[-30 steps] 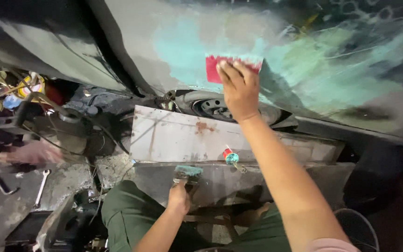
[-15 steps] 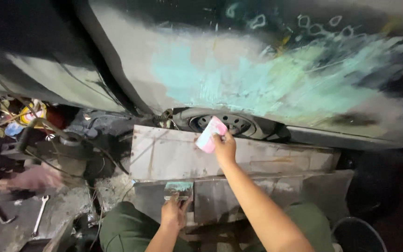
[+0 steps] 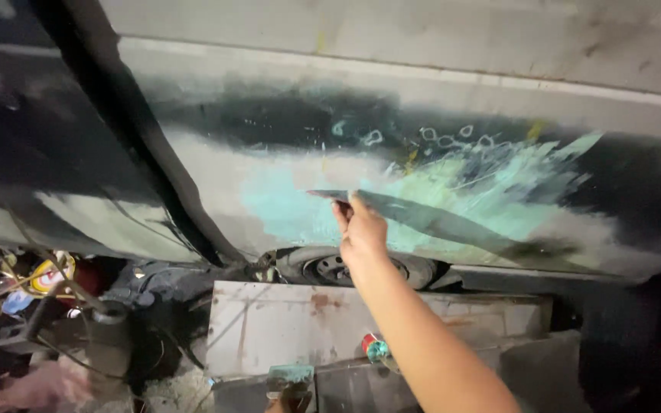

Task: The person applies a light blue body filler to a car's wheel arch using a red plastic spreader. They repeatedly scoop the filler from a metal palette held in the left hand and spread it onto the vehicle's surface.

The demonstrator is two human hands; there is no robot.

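Right hand pressing spreader against teal-filled car panel

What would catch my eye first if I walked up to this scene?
The big turquoise filler patch smeared across the grey car panel stands out most. The right hand is raised against it, pressing a thin spreader edge-on. Low down, the left hand holds a board with turquoise paste.

Two hands: right hand, left hand. One spreader, one body panel, one small can.
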